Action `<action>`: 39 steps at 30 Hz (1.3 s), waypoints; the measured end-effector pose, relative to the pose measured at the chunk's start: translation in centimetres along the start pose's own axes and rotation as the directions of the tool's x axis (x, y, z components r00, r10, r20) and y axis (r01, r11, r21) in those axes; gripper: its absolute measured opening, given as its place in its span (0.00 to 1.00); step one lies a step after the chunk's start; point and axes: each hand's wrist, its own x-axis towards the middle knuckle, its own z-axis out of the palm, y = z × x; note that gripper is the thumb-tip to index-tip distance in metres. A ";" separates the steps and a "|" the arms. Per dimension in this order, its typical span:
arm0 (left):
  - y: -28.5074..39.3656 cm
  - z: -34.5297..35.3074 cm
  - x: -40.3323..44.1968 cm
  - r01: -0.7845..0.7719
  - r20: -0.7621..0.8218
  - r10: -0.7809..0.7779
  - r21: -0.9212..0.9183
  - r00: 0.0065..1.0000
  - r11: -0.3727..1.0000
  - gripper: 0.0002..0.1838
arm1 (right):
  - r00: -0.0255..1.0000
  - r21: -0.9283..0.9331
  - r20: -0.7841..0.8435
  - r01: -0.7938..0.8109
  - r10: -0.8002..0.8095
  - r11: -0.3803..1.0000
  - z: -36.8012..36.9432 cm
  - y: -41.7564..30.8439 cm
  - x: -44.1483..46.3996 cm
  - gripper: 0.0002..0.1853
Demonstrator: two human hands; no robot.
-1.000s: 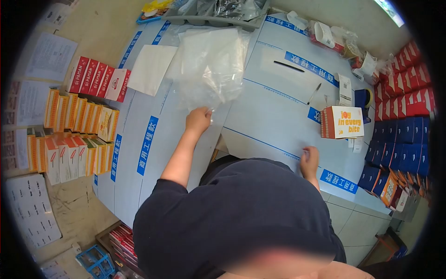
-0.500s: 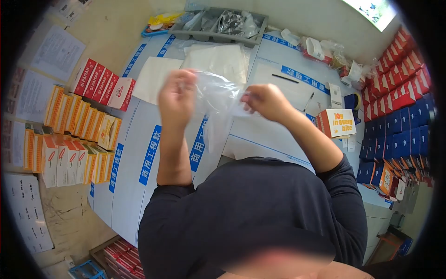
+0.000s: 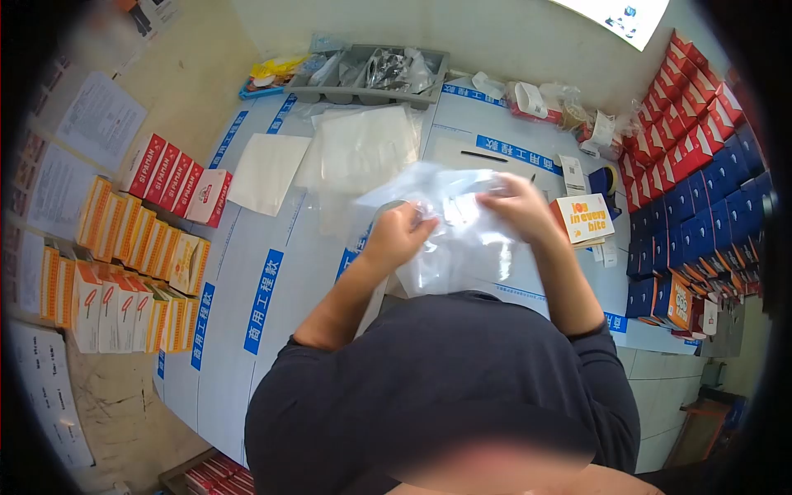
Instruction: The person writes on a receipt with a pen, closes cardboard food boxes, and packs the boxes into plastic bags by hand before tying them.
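A clear plastic bag (image 3: 462, 256) is spread out in front of my chest, above the near side of the table. On its left part my left hand (image 3: 400, 235) pinches the film between thumb and fingers. My right hand (image 3: 520, 208) grips the upper right part, its fingers somewhat blurred. Beyond my hands lies a stack of whitish, translucent bags (image 3: 367, 140), with a separate off-white sheet (image 3: 268, 173) to its left.
A grey divided tray (image 3: 363, 78) of packets stands at the back. Yellow boxes (image 3: 136, 235) and red boxes (image 3: 165, 173) line the left. Stacked red boxes (image 3: 672, 148) and blue boxes (image 3: 693, 223) rise at right, near a "joy in every bite" box (image 3: 586, 216). A black pen (image 3: 484, 156) lies behind.
Both hands have come nearer my body and moved right, bringing the plastic bag along. The bag, bunched and hanging before, is now spread wider between them. The camera view has shifted slightly.
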 end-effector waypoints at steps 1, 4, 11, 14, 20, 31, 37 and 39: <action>-1.8 -0.1 -0.6 -0.023 -0.068 0.022 -0.013 0.997 1.000 0.31 | 0.982 -0.112 -0.187 0.004 -0.025 0.994 -2.0 0.1 -1.3 0.14; -5.4 -1.9 -3.0 0.288 0.208 -0.338 0.237 0.918 0.928 0.37 | 0.921 -0.033 -0.386 -0.067 0.049 0.997 -8.9 7.4 -4.9 0.20; -7.3 5.1 -7.7 0.736 0.823 -0.110 -0.429 0.558 0.524 0.27 | 0.820 -0.422 -0.470 -0.534 0.326 0.733 -4.7 22.8 -14.2 0.11; -6.9 4.4 -5.9 0.585 0.760 -0.039 -0.464 0.648 0.665 0.31 | 0.861 -0.561 -0.398 -0.502 0.317 0.658 0.4 24.5 -15.6 0.12; -14.0 -3.1 0.0 0.331 0.502 -0.529 0.432 0.685 0.839 0.33 | 0.856 -0.599 -0.408 -0.513 0.318 0.615 1.5 22.9 -15.5 0.10; -24.3 -2.8 14.9 0.540 -0.196 -0.504 0.273 0.841 0.796 0.33 | 0.773 -0.518 -0.467 -0.632 0.429 0.577 1.4 24.1 -15.2 0.10; -25.3 -6.7 21.1 0.233 -0.305 -0.468 -0.573 0.830 0.786 0.33 | 0.840 -0.585 -0.336 -0.540 0.425 0.605 0.5 22.3 -15.1 0.12; -22.4 -7.8 21.8 0.186 -0.739 -0.174 -0.067 0.651 0.980 0.29 | 0.831 -0.561 -0.384 -0.556 0.403 0.613 0.3 23.2 -15.4 0.12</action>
